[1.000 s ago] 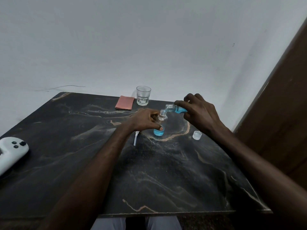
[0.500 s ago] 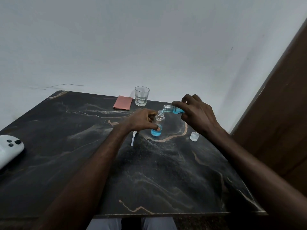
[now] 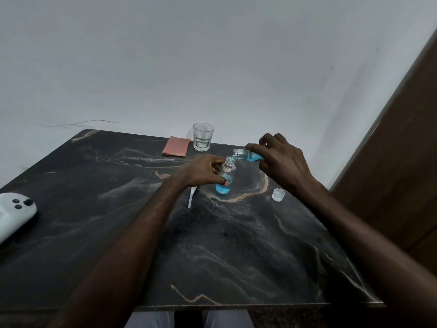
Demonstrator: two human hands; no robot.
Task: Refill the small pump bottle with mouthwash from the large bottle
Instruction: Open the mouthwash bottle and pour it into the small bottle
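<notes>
Mouthwash pours mid-frame from the tilted large bottle (image 3: 248,156), gripped by the right hand (image 3: 281,162), into the small bottle (image 3: 224,179) the left hand (image 3: 204,170) clasps upright. Best poured slowly, mouths aligned.

A dark marbled bench (image 3: 236,256) with tan veins is seen. At its 12 o'clock edge a clear glass tumbler (image 3: 203,137) is set upright, with a folded salmon cloth (image 3: 176,149) laid just beside it at 9 o'clock. Toward 1 o'clock a small pump bottle (image 3: 222,189), partly filled with blue liquid, is stood. A white pump tube (image 3: 191,196) is laid near it at 9 o'clock, a clear cap (image 3: 278,194) at 3 o'clock. A white controller (image 3: 14,213) is placed at the bench's 9 o'clock edge.
</notes>
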